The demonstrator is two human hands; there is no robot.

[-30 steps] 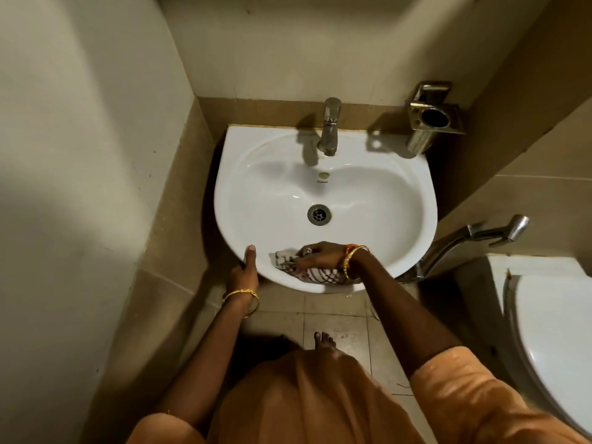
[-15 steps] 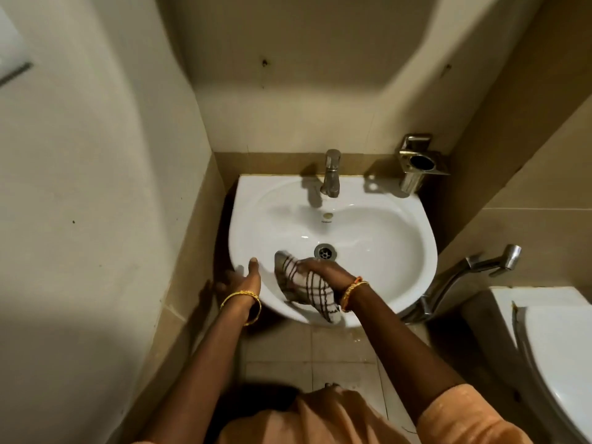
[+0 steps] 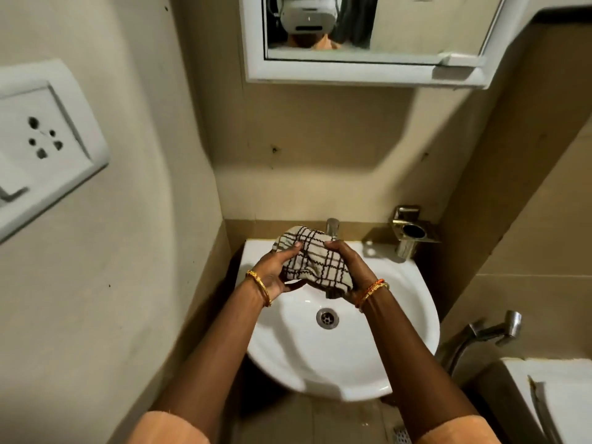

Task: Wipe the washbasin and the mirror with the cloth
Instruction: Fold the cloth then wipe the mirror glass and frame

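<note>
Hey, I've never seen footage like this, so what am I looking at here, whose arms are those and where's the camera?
There is no machine. A person wears a camera on the head, looking forward and down, so the two bare arms coming up from the bottom edge are that person's own.

The left hand and right hand both grip a checked cloth, bunched between them above a white washbasin. The tap stands at the back of the basin, partly hidden by the cloth. The drain sits below the hands.

Higher on the wall hangs a mirror in a white frame. The pale box reflected in it is likely the headset. A socket plate sits on the left wall, and a metal holder is fixed right of the tap.
</note>
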